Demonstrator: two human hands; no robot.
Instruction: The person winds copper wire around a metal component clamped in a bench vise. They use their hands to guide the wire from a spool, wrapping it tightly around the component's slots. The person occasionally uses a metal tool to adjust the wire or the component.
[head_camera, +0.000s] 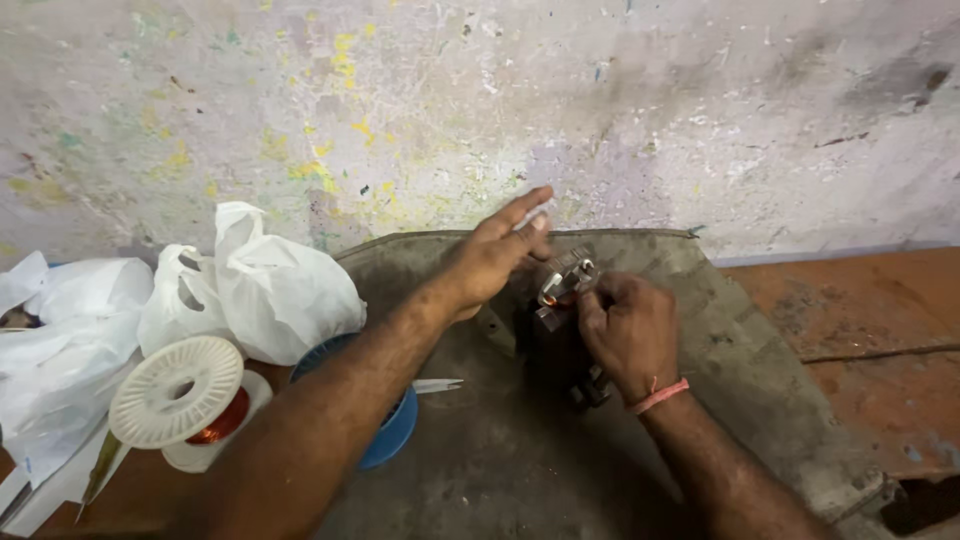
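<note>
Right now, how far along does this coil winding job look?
Partly done, as far as can be seen: some copper winding already shows on the metal core. In hand: the right hand grips the core while the open left hand hovers beside it. Left: the white spool holds copper wire; how much winding remains can't be told.

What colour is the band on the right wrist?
Pinkish-red band, clearest in the head view.

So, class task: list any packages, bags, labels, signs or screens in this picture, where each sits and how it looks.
White plastic bag: left of the left hand, knotted, crumpled.
Second white plastic bag: far left edge, crumpled.
White spool of copper wire: in front of the bags, round flanges.
No signs, screens or readable labels show.
</note>
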